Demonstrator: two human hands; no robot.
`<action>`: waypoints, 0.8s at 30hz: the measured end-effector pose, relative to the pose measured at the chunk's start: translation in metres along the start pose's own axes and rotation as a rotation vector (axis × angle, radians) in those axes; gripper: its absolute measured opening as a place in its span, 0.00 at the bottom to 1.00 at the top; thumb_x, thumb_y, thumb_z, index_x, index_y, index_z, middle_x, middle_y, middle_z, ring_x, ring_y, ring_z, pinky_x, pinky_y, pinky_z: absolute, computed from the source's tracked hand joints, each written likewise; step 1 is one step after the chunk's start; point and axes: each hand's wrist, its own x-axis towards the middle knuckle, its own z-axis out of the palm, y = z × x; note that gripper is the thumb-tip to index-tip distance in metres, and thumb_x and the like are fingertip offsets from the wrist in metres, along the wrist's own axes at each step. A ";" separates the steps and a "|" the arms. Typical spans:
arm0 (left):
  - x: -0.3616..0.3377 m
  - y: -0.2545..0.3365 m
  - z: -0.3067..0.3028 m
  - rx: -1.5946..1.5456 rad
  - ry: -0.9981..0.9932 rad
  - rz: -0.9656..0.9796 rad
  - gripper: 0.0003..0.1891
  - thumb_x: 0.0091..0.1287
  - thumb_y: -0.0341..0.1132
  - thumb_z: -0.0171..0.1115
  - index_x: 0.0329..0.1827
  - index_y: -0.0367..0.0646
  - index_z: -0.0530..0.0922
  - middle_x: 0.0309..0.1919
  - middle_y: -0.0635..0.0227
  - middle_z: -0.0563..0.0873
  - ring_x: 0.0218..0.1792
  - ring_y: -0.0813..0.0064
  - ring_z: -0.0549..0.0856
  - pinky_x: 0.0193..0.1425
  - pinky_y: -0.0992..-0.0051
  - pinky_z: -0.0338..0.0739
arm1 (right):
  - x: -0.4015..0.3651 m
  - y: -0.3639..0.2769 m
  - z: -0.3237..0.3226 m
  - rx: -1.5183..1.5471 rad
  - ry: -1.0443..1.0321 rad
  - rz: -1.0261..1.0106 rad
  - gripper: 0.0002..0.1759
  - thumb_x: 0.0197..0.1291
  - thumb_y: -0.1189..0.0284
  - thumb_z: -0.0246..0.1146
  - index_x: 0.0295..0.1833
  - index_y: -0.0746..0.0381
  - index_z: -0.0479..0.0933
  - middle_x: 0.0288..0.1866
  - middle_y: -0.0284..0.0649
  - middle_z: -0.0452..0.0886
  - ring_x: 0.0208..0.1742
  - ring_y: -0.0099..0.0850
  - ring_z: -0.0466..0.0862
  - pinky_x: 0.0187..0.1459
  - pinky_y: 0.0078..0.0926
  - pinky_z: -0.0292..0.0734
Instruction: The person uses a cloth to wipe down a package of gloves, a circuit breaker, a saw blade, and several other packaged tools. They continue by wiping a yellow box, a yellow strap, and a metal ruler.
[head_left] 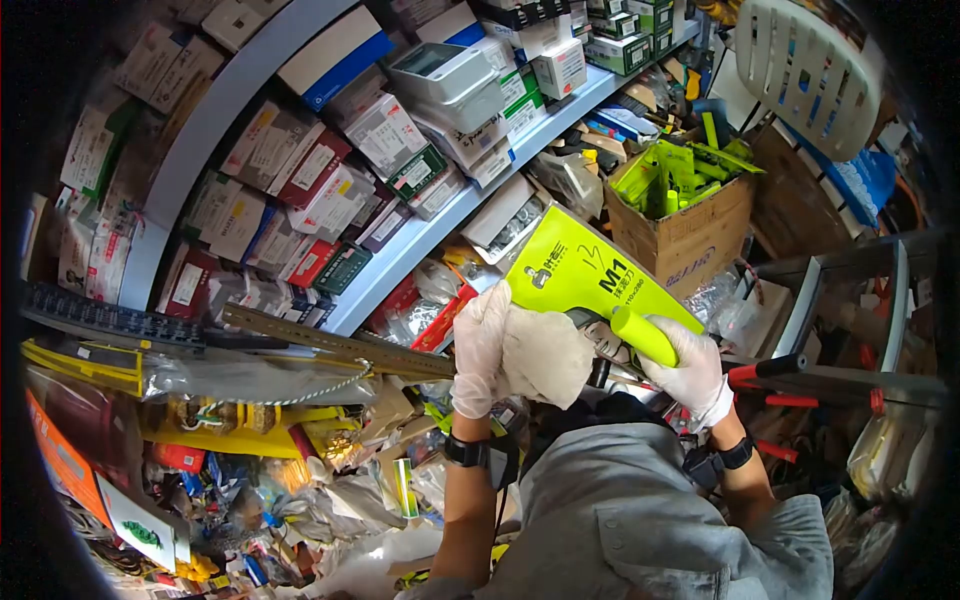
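Observation:
A plastering trowel (560, 265) with a bright yellow-green face, marked M1 in black print, is in front of my chest. My right hand (692, 372), in a whitish glove, is wrapped round its thick yellow-green handle (642, 335). In my left hand (480, 352), gloved as well, is a bunched whitish cloth (545, 358). The cloth overlaps the trowel's lower left edge in this view. Left fingertips are right by the trowel's left corner. Both wrists wear dark bands.
Behind the trowel stands a cardboard box (672, 232) full of yellow-green tools. Shelves (405, 245) of small boxes slant across the back left. A metal ladder (800, 305) and a pale plastic chair (808, 75) are at right. Bagged goods and clutter (330, 510) lie low at left.

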 end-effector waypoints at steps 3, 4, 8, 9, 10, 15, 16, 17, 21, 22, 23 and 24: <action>-0.005 0.003 0.002 -0.144 -0.023 -0.051 0.18 0.75 0.41 0.58 0.54 0.31 0.81 0.39 0.74 0.85 0.38 0.85 0.78 0.45 0.81 0.75 | 0.000 -0.002 -0.003 -0.004 -0.015 -0.010 0.20 0.51 0.71 0.71 0.52 0.61 0.80 0.41 0.47 0.86 0.41 0.42 0.88 0.43 0.30 0.82; -0.004 -0.001 0.000 -0.083 -0.015 -0.032 0.19 0.75 0.41 0.57 0.54 0.31 0.81 0.40 0.73 0.85 0.39 0.85 0.78 0.45 0.81 0.75 | 0.000 -0.003 -0.004 0.000 -0.020 -0.010 0.20 0.51 0.71 0.71 0.52 0.61 0.80 0.41 0.47 0.86 0.41 0.42 0.88 0.43 0.31 0.82; -0.010 0.009 0.003 -0.008 -0.013 -0.027 0.19 0.76 0.42 0.56 0.52 0.32 0.82 0.40 0.72 0.84 0.39 0.83 0.79 0.45 0.79 0.75 | 0.000 -0.001 -0.006 -0.002 -0.033 -0.005 0.20 0.52 0.69 0.70 0.52 0.57 0.80 0.41 0.45 0.86 0.41 0.42 0.87 0.42 0.33 0.83; -0.005 -0.003 -0.002 0.017 -0.030 -0.043 0.19 0.76 0.43 0.55 0.51 0.32 0.82 0.40 0.72 0.84 0.39 0.82 0.79 0.46 0.78 0.75 | -0.001 0.004 -0.003 -0.003 -0.018 -0.019 0.20 0.52 0.68 0.71 0.52 0.57 0.80 0.41 0.45 0.86 0.40 0.42 0.87 0.42 0.33 0.83; -0.001 -0.005 -0.006 0.041 -0.048 -0.059 0.19 0.76 0.43 0.54 0.51 0.33 0.82 0.39 0.72 0.84 0.39 0.82 0.79 0.46 0.78 0.75 | -0.003 0.008 -0.002 -0.005 -0.003 -0.033 0.20 0.51 0.68 0.71 0.52 0.57 0.81 0.40 0.45 0.86 0.40 0.42 0.87 0.42 0.33 0.83; -0.024 -0.041 -0.027 0.001 -0.115 -0.012 0.20 0.77 0.47 0.53 0.51 0.38 0.82 0.40 0.71 0.84 0.40 0.79 0.82 0.46 0.77 0.77 | -0.001 0.028 -0.012 -0.090 -0.046 0.318 0.24 0.54 0.58 0.69 0.54 0.58 0.79 0.39 0.52 0.85 0.41 0.49 0.86 0.43 0.39 0.82; -0.031 -0.046 -0.027 0.042 -0.105 0.061 0.21 0.77 0.48 0.52 0.52 0.37 0.82 0.40 0.70 0.84 0.40 0.79 0.82 0.47 0.77 0.77 | 0.003 0.035 -0.019 -0.096 -0.059 0.373 0.26 0.54 0.57 0.69 0.55 0.58 0.78 0.38 0.54 0.84 0.42 0.50 0.86 0.43 0.40 0.82; -0.038 -0.045 -0.033 -0.146 -0.103 -0.184 0.23 0.76 0.50 0.52 0.52 0.37 0.82 0.42 0.67 0.85 0.41 0.77 0.83 0.48 0.76 0.78 | 0.010 0.037 -0.030 -0.091 -0.066 0.422 0.27 0.53 0.57 0.69 0.56 0.59 0.78 0.39 0.56 0.84 0.42 0.50 0.86 0.44 0.40 0.81; -0.061 -0.070 -0.045 -0.432 -0.092 -0.436 0.25 0.75 0.53 0.53 0.54 0.36 0.80 0.44 0.63 0.86 0.42 0.70 0.86 0.51 0.72 0.81 | 0.034 0.079 -0.058 -0.210 0.032 0.497 0.26 0.53 0.68 0.69 0.59 0.62 0.77 0.43 0.50 0.87 0.44 0.34 0.88 0.47 0.29 0.80; -0.065 -0.074 -0.047 -0.600 -0.078 -0.505 0.25 0.76 0.53 0.52 0.57 0.38 0.79 0.47 0.62 0.86 0.46 0.67 0.86 0.53 0.69 0.81 | 0.043 0.085 -0.067 -0.292 0.060 0.505 0.26 0.52 0.65 0.69 0.59 0.59 0.78 0.42 0.53 0.86 0.44 0.40 0.88 0.46 0.31 0.80; -0.068 -0.078 -0.046 -0.769 -0.063 -0.572 0.25 0.76 0.52 0.51 0.59 0.39 0.77 0.51 0.60 0.85 0.50 0.64 0.85 0.56 0.66 0.81 | 0.054 0.093 -0.076 -0.372 0.062 0.526 0.27 0.52 0.62 0.68 0.59 0.58 0.78 0.42 0.56 0.85 0.44 0.47 0.87 0.45 0.34 0.81; -0.075 -0.075 -0.041 -0.773 -0.061 -0.574 0.25 0.76 0.52 0.51 0.59 0.39 0.77 0.51 0.60 0.85 0.50 0.64 0.85 0.56 0.66 0.81 | 0.062 0.104 -0.086 -0.391 0.086 0.474 0.27 0.52 0.62 0.68 0.59 0.58 0.78 0.41 0.57 0.84 0.44 0.50 0.86 0.45 0.37 0.81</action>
